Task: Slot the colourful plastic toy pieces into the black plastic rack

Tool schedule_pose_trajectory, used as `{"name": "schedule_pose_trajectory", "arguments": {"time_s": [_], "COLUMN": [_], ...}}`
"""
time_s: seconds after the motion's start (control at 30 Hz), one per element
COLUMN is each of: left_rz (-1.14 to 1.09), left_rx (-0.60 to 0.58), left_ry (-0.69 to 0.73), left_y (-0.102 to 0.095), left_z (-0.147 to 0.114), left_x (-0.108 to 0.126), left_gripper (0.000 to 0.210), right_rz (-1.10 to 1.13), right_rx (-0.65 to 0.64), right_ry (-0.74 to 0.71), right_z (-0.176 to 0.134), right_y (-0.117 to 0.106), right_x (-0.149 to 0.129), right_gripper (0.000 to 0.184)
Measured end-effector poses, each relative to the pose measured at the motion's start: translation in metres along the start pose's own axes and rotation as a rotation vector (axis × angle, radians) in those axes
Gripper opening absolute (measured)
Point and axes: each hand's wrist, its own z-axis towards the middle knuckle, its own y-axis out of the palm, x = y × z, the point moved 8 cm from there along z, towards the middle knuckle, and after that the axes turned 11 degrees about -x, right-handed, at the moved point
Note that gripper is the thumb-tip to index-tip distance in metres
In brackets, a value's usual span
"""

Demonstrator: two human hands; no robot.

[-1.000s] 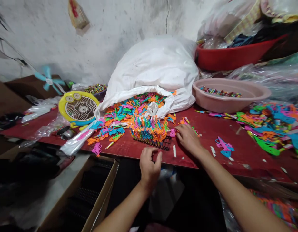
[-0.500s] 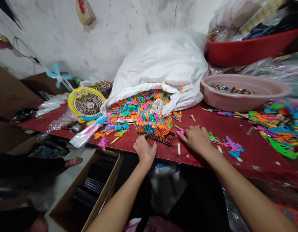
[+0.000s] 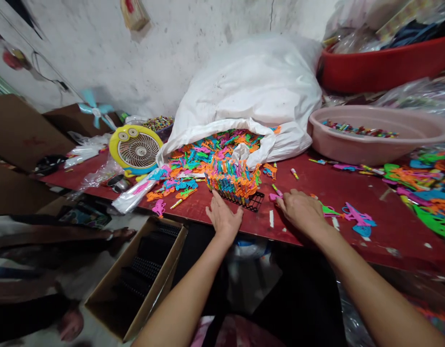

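Note:
My left hand (image 3: pixel 225 218) lies at the table's front edge with fingers stretched and thumb apart. Its fingertips are beside a black plastic rack (image 3: pixel 256 202), on which small toy pieces (image 3: pixel 235 183) stand packed in upright rows, mostly orange at the front. My right hand (image 3: pixel 302 210) rests lower-palm down on the table, right of the rack. Its thumb and fingers close around the end of a pink plastic piece (image 3: pixel 275 197), partly hidden by them. Beside that hand lie a green piece (image 3: pixel 329 210) and a pink toy piece (image 3: pixel 354 214).
A big white sack (image 3: pixel 251 86) spills colourful pieces behind the rack. A pink basin (image 3: pixel 377 149) and red basin (image 3: pixel 385 72) stand right. At left are a yellow fan (image 3: pixel 137 150) and a cardboard box (image 3: pixel 172 277) of black racks. Another person's arm (image 3: pixel 99 235) shows at left.
The whole view has shifted slightly, so things appear farther right. My left hand's fingers have stretched out more along the rack's front. My right hand stays by the pink piece. The other person's arm has moved.

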Motion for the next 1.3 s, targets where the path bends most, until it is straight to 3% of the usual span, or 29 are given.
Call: {"name": "schedule_pose_trajectory", "arguments": {"time_s": [0.27, 0.4, 0.53, 0.63, 0.77, 0.93, 1.03, 1.2, 1.3], "left_rz": [-0.062, -0.025, -0.009, -0.13, -0.42, -0.585, -0.654, -0.717, -0.706], "left_rx": [-0.007, 0.025, 0.013, -0.087, -0.341, -0.542, -0.595, -0.512, -0.325], "left_ry": [-0.068, -0.107, -0.014, 0.126, 0.251, 0.323, 0.347, 0.361, 0.388], "left_y": [0.015, 0.017, 0.009, 0.0, -0.004, -0.004, 0.0, -0.003, -0.013], "left_z": [-0.001, 0.007, 0.017, 0.028, 0.048, 0.07, 0.08, 0.089, 0.077], "left_x": [0.012, 0.014, 0.003, -0.015, -0.04, -0.045, -0.042, -0.05, -0.06], "left_gripper": [0.122, 0.113, 0.097, 0.078, 0.046, 0.041, 0.048, 0.061, 0.063], "right_rz": [-0.011, -0.008, -0.003, -0.008, -0.018, -0.039, -0.045, -0.021, 0.188], "right_rx": [-0.031, -0.043, -0.044, -0.065, -0.095, -0.066, -0.048, 0.095, 0.274], "right_ry": [0.04, 0.049, 0.042, 0.006, -0.016, -0.018, -0.009, -0.041, -0.178], "right_z": [-0.001, -0.002, -0.003, -0.003, -0.003, 0.001, 0.006, 0.002, -0.013], "right_y": [0.001, -0.001, 0.0, 0.003, 0.005, 0.005, 0.006, -0.002, -0.01], "right_x": [-0.003, -0.005, 0.001, 0.005, 0.007, 0.002, 0.002, 0.005, -0.01], "right_gripper": [0.036, 0.036, 0.036, 0.034, 0.03, 0.027, 0.028, 0.028, 0.026]}}
